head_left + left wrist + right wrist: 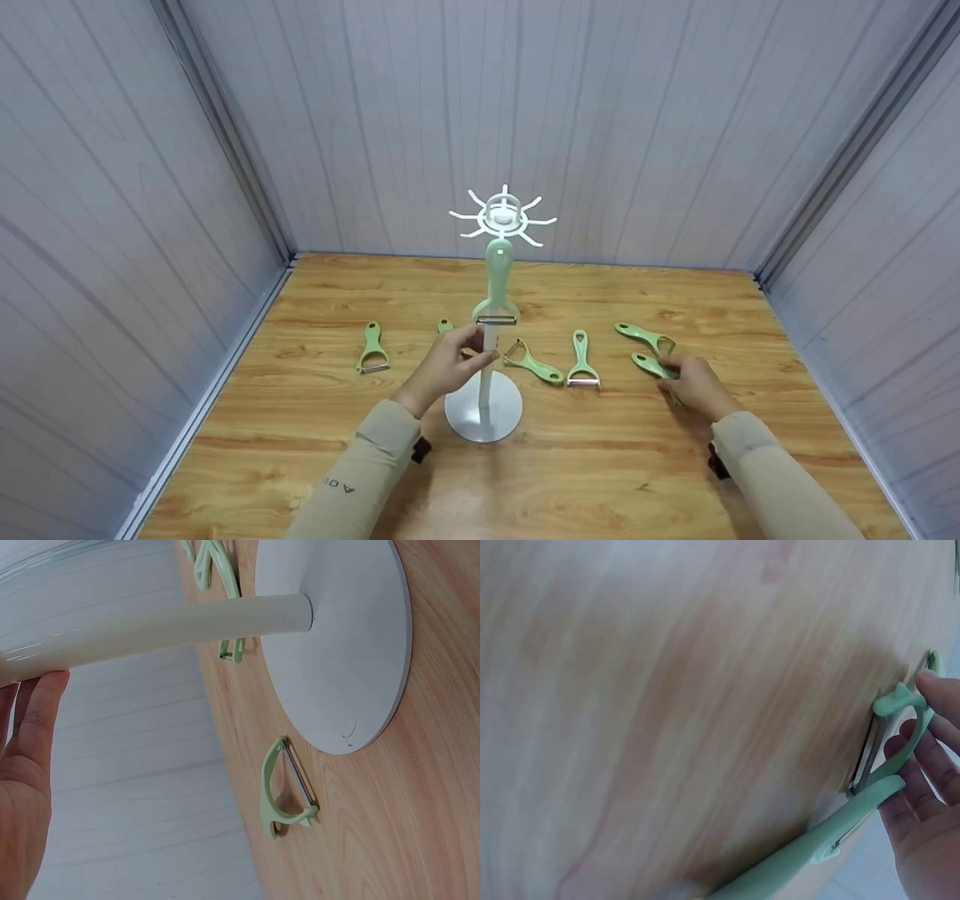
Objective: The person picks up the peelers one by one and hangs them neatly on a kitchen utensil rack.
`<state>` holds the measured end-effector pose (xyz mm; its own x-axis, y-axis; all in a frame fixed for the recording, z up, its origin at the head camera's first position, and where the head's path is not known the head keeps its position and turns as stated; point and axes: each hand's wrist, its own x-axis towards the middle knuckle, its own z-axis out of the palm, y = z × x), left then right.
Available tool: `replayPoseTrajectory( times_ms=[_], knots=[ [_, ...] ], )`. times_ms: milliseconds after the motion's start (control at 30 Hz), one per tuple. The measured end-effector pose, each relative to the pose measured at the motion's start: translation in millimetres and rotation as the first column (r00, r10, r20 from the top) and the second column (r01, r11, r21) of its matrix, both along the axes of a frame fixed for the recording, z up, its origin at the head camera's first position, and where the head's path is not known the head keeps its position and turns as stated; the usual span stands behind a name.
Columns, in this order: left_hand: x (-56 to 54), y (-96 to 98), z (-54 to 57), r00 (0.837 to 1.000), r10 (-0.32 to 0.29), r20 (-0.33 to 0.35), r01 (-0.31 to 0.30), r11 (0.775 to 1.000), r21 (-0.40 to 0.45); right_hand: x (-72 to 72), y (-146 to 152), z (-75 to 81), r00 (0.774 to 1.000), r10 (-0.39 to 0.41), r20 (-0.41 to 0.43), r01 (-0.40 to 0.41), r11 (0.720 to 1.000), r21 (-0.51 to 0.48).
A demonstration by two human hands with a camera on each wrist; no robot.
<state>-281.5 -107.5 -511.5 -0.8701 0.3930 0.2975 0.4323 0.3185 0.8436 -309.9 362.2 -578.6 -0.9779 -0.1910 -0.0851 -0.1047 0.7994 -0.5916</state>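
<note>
My left hand grips the pole of a white hook stand, which has a round base and a ring of hooks on top. From a front hook hangs a green peeler, blade down. At the right, my right hand pinches the head of another green peeler between thumb and fingers, low over the table. In the right wrist view this peeler's curved head shows at the fingers. Just behind it lies a further green peeler.
More green peelers lie on the wooden table: one at the left, one partly hidden behind the left hand, one slanted right of the pole and one beside that. Panelled walls enclose the table's back and sides.
</note>
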Motion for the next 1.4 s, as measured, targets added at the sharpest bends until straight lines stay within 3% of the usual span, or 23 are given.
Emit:
replayPoseTrajectory(
  times_ms=[267, 500, 1400],
  knots=[
    [-0.8, 0.2, 2.6, 1.000, -0.004, -0.003, 0.004, 1.000, -0.002, -2.4, -4, 7.3, 0.996, -0.017, 0.084, 0.016, 1.000, 0.011],
    [-1.3, 0.7, 2.5, 1.000, 0.002, -0.005, -0.002, 1.000, -0.011, -3.8, -5, 6.9, 0.995, -0.031, 0.094, 0.030, 1.000, 0.008],
    [0.3, 0.8, 1.3, 1.000, 0.003, 0.010, -0.003, 1.000, 0.001, 3.4, -21, 25.3, 0.999, -0.052, -0.014, 0.050, 0.995, -0.091]
  ],
)
